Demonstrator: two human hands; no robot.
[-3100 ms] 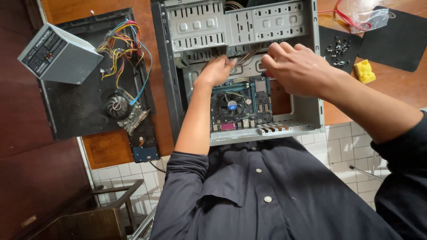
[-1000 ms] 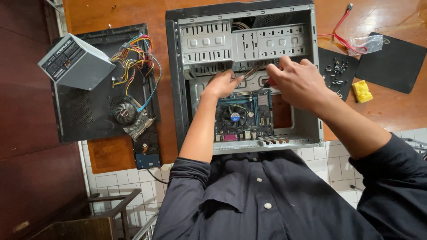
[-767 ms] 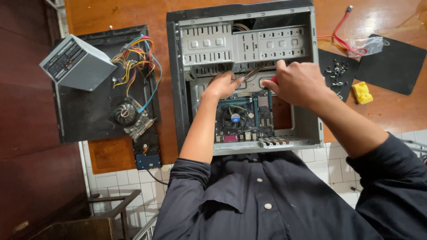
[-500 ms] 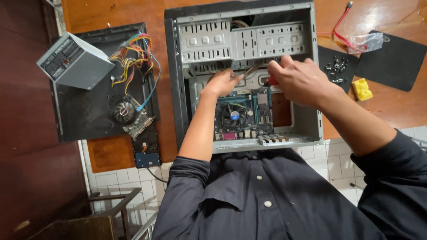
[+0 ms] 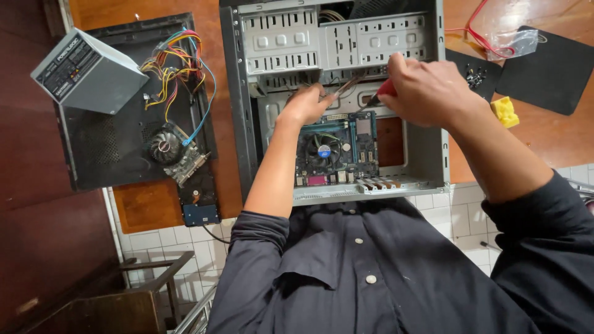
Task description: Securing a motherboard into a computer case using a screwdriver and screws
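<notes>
Screwdriver (image 5: 378, 96) lower, right hand (image 5: 427, 89) nearer

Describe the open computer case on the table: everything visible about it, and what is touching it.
The computer case is a grey sheet-metal tower lying on its side on the wooden table, side panel off. Perforated drive bays fill its far end; a blue-green motherboard with a round fan sits near the front edge. Loose cables run between them. The left hand reaches inside above the board; the right hand holds a red-handled screwdriver, its tip angled into the case.
</notes>
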